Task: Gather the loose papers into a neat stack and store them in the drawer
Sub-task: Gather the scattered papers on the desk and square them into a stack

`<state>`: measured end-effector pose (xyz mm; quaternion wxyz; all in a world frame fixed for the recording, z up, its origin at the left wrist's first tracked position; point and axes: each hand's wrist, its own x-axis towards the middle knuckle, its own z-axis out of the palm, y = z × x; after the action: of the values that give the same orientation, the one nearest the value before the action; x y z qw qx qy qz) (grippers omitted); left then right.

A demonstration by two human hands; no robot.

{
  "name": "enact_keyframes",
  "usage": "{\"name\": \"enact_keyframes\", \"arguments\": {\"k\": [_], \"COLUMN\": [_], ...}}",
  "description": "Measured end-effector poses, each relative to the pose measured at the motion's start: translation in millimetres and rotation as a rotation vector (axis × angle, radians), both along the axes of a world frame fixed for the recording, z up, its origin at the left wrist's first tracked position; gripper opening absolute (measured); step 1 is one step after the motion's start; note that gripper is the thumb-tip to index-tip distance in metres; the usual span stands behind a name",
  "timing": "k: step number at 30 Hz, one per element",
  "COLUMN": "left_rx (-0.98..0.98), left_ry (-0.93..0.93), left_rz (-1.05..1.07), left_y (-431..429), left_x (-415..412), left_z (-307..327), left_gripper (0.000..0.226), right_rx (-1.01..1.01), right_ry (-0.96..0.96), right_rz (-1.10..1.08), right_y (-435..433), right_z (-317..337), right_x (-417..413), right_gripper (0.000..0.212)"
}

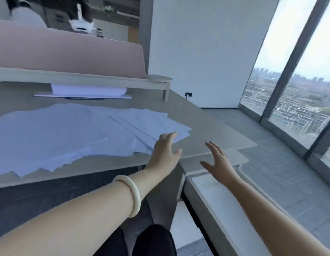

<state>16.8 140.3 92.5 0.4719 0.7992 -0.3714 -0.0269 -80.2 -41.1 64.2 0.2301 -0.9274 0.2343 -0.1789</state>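
Several loose white papers (68, 133) lie fanned out and overlapping across the grey desk (212, 133), from its left edge to past the middle. My left hand (165, 152), with a pale bangle on the wrist, reaches over the front edge of the desk with straight fingers, its fingertips at the right corner of the paper spread. My right hand (218, 161) hovers open with spread fingers to the right of the papers, above the desk's right front corner, holding nothing. An open drawer (216, 200) with a white inside sits low at the right, under my right forearm.
A raised shelf (105, 81) runs along the back of the desk with a pink divider panel (68, 52) on it. A white bundle (88, 90) on flat sheets lies under the shelf. Floor-to-ceiling windows (299, 89) stand at the right. My dark-clad legs show at the bottom.
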Motion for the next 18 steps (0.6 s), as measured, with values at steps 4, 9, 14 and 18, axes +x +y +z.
{"name": "enact_keyframes", "arguments": {"k": [4,9,14,18], "left_rx": [0.047,0.297,0.624,0.751], "left_ry": [-0.086,-0.055,-0.155,-0.177], "left_rz": [0.185,0.351,0.371,0.321], "left_y": [67.0,141.2,169.0,162.1], "left_x": [64.6,141.5,213.8,260.7], "left_z": [4.3,2.5,-6.1,-13.4], "left_gripper": [0.052,0.056,0.060,0.064], "right_rx": [0.009,0.052,-0.049,-0.079], "right_ry": [-0.101,0.083,0.228,0.393], "right_rz": [0.140,0.229,0.178,0.127], "right_y": [62.2,103.2,108.3,111.9], "right_z": [10.5,18.4,19.9,17.4], "right_x": [76.6,159.7,240.1,285.5], "right_gripper": [0.070,0.085,0.101,0.093]}}
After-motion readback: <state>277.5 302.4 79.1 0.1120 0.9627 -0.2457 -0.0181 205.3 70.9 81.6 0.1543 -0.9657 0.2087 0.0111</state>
